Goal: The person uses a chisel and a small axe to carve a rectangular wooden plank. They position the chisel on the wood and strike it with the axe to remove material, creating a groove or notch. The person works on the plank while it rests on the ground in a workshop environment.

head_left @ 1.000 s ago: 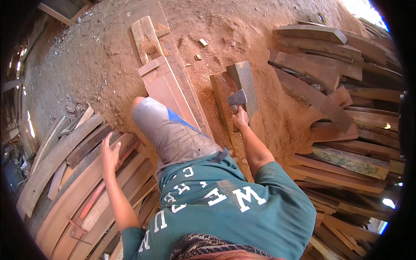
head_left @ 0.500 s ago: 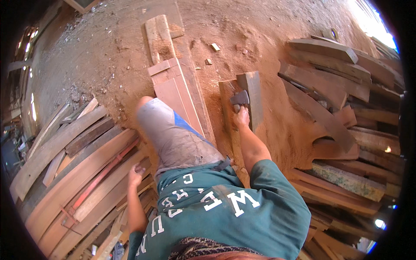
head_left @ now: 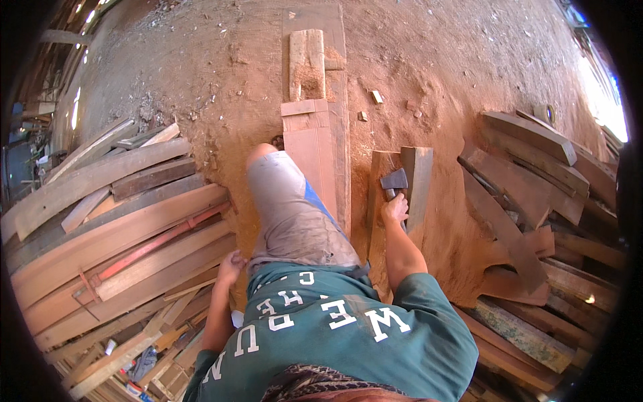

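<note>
My right hand [head_left: 396, 209] is closed around the handle of a hatchet [head_left: 394, 179], close under its dark metal head. The hatchet is over two thick wood pieces, a brown board [head_left: 378, 231] and a greyish squared timber [head_left: 418, 175] beside it. Whether the blade touches the wood I cannot tell. My left hand [head_left: 231, 266] hangs beside my thigh with its fingers loosely bent, and nothing shows in it. Ahead of my knee lies a flat reddish panel [head_left: 309, 157] on a long plank [head_left: 340, 127]. A shorter plank piece [head_left: 307, 57] with sawdust on it lies beyond.
Stacked boards [head_left: 127, 241] fill the left side, with a long red bar clamp [head_left: 167, 240] on top. More dark, curved timber pieces [head_left: 509, 221] are piled at the right. A roll of tape [head_left: 550, 114] is near their far end. Sawdust and wood chips [head_left: 376, 97] cover the ground.
The whole view has turned and shifted, so the ground pieces appear farther right. My left hand is closer to my thigh. My right hand keeps its hold on the hatchet over the timbers.
</note>
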